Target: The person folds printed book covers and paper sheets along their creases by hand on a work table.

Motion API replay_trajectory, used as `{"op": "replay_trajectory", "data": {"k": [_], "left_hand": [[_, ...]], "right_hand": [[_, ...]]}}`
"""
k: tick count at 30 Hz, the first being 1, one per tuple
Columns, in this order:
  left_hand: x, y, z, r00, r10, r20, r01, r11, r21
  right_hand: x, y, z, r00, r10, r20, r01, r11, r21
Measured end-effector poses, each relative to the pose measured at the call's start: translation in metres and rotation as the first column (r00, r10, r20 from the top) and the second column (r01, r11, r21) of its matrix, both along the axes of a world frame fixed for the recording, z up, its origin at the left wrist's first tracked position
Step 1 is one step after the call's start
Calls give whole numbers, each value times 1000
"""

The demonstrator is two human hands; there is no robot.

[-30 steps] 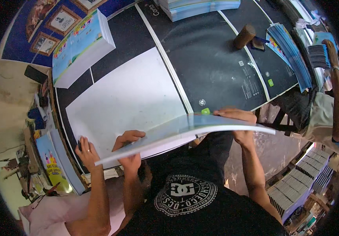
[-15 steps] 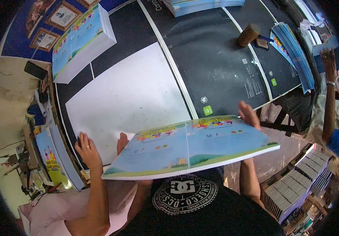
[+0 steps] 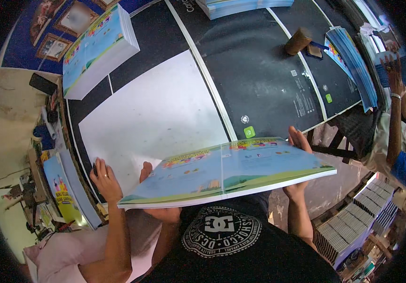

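Left hand (image 3: 163, 213) and right hand (image 3: 298, 160): fingers spread, gripping sheet stack (image 3: 226, 170) from beneath, above black bench (image 3: 259, 80); white sheet (image 3: 151, 118) below.

A big stack of printed sheets (image 3: 226, 172) is held flat above the edge of the surface (image 3: 259, 80). The left hand (image 3: 158, 207) is under its left end. The right hand (image 3: 297, 162) holds its right end, fingers up behind the far edge. Another person's hand (image 3: 105, 177) rests on a white sheet (image 3: 151, 118) nearby. A second stack (image 3: 97, 49) sits far back.
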State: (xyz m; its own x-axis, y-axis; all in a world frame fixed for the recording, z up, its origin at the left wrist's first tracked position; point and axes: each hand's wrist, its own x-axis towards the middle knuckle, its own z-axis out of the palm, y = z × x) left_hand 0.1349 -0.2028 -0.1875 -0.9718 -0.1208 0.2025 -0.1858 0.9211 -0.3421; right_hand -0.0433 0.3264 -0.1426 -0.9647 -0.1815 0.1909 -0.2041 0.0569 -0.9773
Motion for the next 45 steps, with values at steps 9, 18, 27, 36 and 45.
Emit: {"op": "replay_trajectory", "data": {"k": [9,18,27,36,45], "left_hand": [[11,-10,-11,997,77,15,-78,995,66],[6,-3,-2,998,42,38,-42,999,-1],[-66,144,16,913,65,-402,379,224,898],[-94,219,36,850,259,-459,480,-20,877],[-93,210,28,855,241,-459,506,-197,840]], "right_hand": [[3,-9,-7,988,-152,-1,152,988,-7],[-9,20,6,996,-27,-80,43,979,198],[-56,6,7,943,332,-8,-331,938,-103],[-52,7,12,966,246,-77,-249,968,-29],[-56,8,-3,957,259,-130,-278,947,-163]]}}
